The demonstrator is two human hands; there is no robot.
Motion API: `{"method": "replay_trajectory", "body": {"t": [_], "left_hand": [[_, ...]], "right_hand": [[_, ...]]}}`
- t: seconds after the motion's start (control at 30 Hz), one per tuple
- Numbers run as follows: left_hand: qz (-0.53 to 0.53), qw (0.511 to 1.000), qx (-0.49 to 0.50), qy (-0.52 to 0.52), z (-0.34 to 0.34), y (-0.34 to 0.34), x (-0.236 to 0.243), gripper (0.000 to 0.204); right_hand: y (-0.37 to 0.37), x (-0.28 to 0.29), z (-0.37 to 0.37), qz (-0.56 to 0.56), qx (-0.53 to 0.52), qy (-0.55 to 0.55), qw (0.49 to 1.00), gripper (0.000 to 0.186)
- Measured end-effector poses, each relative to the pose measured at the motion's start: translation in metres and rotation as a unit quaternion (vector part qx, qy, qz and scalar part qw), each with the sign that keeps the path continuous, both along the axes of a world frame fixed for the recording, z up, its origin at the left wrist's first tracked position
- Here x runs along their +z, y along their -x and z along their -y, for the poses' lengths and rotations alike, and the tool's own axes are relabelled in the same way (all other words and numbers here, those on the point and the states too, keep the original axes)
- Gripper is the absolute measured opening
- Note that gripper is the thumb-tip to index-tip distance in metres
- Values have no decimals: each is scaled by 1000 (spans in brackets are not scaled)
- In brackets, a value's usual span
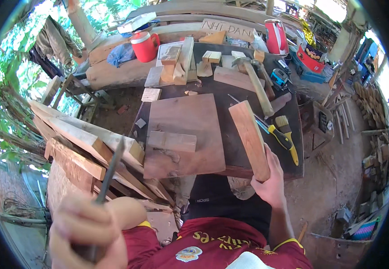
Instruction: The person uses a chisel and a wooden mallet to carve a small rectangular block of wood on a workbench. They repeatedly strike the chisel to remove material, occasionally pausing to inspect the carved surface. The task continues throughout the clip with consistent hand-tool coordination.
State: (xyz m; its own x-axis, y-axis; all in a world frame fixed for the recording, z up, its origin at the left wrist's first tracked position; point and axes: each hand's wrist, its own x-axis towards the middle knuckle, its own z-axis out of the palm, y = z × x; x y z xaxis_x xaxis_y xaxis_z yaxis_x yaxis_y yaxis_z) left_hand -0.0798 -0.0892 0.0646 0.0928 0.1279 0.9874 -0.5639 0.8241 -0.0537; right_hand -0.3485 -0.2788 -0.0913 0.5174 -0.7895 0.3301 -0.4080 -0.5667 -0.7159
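My left hand (87, 228), large and blurred at the lower left, is closed around a narrow dark metal tool (110, 172). The tool points upward and tapers at its tip; whether it is a file or a blade I cannot tell. In my right hand (271, 179) is a reddish wooden block (249, 139), gripped at its lower end and tilted over the table's right side. Flat on the dark table (223, 85) lies a square brown board (185, 112), with a small wooden piece (172, 141) on top. The hands are well apart.
A hammer (258, 87), a yellow-handled screwdriver (280, 136), a brush (286, 130) and a blue tape measure (280, 78) lie at the table's right. Wood offcuts and a red jug (144, 47) are behind. Long planks (87, 134) lean at the left.
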Motion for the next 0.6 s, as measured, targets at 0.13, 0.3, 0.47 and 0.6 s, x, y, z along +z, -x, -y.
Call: {"method": "replay_trajectory", "body": {"t": [0.13,0.3,0.47,0.6], "left_hand": [[116,984,-135,-20,1,22,41,17],[124,989,-86,-10,-17,22,38,19],[111,989,-100,-21,-32,14,37,19],[95,988,-119,-17,-39,8,39,21]], "right_hand": [[-2,-3,0,8,-22,-15,1000,87],[4,-4,-2,40,-29,-111,993,85],[3,-2,-6,39,-34,-122,991,85],[5,-8,-1,39,-42,-119,991,88]]}}
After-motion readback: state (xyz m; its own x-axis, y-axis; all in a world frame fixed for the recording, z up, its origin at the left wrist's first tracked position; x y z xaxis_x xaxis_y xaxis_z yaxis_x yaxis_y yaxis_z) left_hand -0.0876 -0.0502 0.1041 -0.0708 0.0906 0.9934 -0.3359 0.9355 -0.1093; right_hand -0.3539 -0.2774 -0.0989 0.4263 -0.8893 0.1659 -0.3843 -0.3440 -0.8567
